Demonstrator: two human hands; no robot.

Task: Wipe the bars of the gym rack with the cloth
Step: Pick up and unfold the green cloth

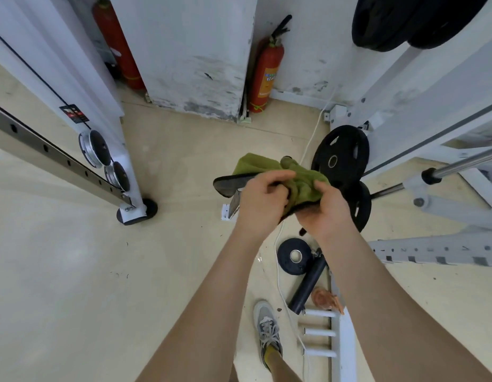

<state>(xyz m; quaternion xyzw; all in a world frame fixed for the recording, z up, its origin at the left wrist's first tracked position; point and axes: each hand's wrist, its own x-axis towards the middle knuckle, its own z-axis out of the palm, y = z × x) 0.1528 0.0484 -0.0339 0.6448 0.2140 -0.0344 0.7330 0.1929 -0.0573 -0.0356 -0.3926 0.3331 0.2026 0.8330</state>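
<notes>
Both hands meet at mid-frame: the left hand point(262, 202) curls its fingers over one bunched edge of the green cloth point(302, 186), and the right hand point(326, 213) grips the other edge, thumb on top. The cloth is crumpled into a loose wad between them (a darker underside shows at its lower edge) and rises just beyond the knuckles. Right of the right hand, apart from the cloth, stand the rack's chrome bar point(465, 161) and perforated white beam point(432, 249); a black weight plate point(341, 158) hangs just beyond.
</notes>
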